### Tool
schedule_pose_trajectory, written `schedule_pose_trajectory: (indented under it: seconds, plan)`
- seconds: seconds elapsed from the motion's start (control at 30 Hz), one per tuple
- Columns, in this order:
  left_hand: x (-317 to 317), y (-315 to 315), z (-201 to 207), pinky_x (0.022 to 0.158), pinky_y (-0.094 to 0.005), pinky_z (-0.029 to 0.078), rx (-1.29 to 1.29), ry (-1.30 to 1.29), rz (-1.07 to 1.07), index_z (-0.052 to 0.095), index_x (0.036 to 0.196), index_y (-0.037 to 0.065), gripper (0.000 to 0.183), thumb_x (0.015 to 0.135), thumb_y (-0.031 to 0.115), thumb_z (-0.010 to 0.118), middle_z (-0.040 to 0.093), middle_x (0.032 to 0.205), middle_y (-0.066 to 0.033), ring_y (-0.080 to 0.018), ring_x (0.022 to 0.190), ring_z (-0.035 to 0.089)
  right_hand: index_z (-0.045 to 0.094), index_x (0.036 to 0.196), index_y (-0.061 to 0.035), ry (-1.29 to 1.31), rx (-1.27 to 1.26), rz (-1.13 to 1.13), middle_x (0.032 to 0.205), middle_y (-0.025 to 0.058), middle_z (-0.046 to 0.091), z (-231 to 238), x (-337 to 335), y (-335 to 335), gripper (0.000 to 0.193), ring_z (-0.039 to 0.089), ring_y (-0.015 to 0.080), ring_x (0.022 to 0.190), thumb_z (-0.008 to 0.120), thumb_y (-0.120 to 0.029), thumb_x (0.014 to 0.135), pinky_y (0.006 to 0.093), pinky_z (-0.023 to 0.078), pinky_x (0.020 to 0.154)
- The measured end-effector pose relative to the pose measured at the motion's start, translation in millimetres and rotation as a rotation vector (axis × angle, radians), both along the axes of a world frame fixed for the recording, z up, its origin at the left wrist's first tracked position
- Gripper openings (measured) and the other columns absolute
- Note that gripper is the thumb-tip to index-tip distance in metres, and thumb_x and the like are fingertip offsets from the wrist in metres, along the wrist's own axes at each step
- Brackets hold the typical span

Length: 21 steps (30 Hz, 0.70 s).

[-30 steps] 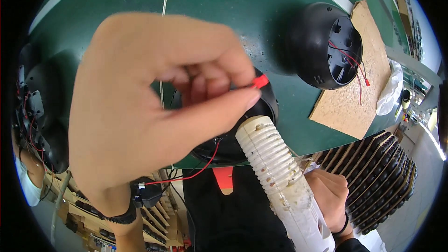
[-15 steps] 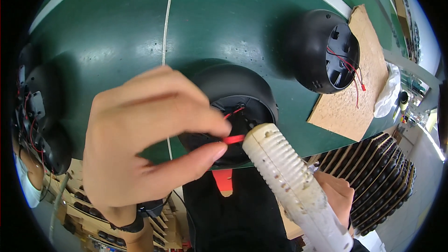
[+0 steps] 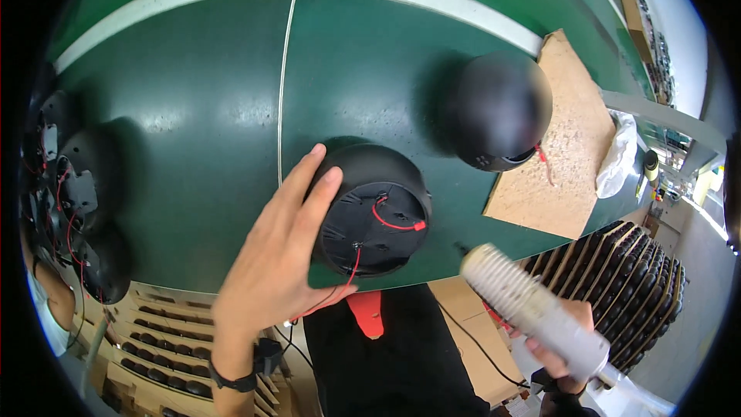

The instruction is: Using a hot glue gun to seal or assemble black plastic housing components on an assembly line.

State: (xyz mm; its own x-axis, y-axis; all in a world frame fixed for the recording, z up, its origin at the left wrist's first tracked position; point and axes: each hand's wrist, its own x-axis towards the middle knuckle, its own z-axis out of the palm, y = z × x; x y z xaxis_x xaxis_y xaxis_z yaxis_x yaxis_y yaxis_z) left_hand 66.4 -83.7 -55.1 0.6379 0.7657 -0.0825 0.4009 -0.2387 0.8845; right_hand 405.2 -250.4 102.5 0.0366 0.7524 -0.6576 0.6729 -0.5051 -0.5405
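Note:
A black round housing (image 3: 376, 162) lies on the green table in front of me, its hollow side facing me. A short red wire with a small red connector (image 3: 419, 225) lies inside it, and a second red wire (image 3: 356, 262) runs out over its near rim. My left hand (image 3: 270, 255) grips the housing's left side, two fingers along the wall and the thumb by the near rim. Off the table's front edge at the right, my right hand (image 3: 567, 340) is closed round a white electric screwdriver (image 3: 532, 309) with a ribbed front and a dark tip, apart from the housing.
Another black housing (image 3: 494, 112) stands at the back right beside a brown board (image 3: 571, 147) and a white plastic bag (image 3: 617, 156). More wired housings (image 3: 81, 185) crowd the left edge, near another person's arm (image 3: 50, 293). Racks of black parts (image 3: 617, 286) stand beyond the table.
My left hand has let go of the red connector and taken hold of the housing's side. The screwdriver has drawn back to the right, away from the housing.

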Motion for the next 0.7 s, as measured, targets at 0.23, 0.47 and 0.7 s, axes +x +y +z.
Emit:
schedule_pose_trajectory:
  seconds: [0.23,0.47,0.7]
  plan:
    - [14.3,-34.8,-0.2,0.104,-0.0512,0.049,0.138,0.109,0.266,0.026,0.156,0.008,0.125,0.055,0.024,0.097,0.035,0.154,-0.0254,-0.0473,0.131,0.05,0.062,0.111,0.0014,-0.552,0.438,-0.172,0.091,0.0124,0.067,-88.8,120.1,29.3,0.027,0.065,0.0257,0.076,0.066,-0.006,0.085,0.033,0.048,0.068]
    - [2.7,-71.8,32.2,0.1,-0.0487,0.054,-0.06,0.401,0.616,0.013,0.159,0.007,0.136,0.053,0.021,0.097,0.032,0.151,-0.0214,-0.0455,0.125,0.055,0.055,0.119,0.003,-0.69,0.646,0.071,0.125,0.0208,0.055,-181.0,204.6,102.8,0.053,0.054,0.0411,0.117,0.072,-0.004,0.069,0.046,0.048,0.095]
    - [-2.8,-114.6,35.6,0.114,-0.0469,0.043,-0.042,0.416,0.768,0.021,0.154,0.005,0.128,0.055,0.033,0.097,0.032,0.149,-0.0257,-0.0451,0.135,0.043,0.019,0.16,-0.0086,-0.313,0.657,0.098,0.157,0.0308,0.028,-122.3,80.9,122.9,0.126,0.033,0.0491,0.143,0.092,-0.024,0.059,0.0539,0.032,0.118]
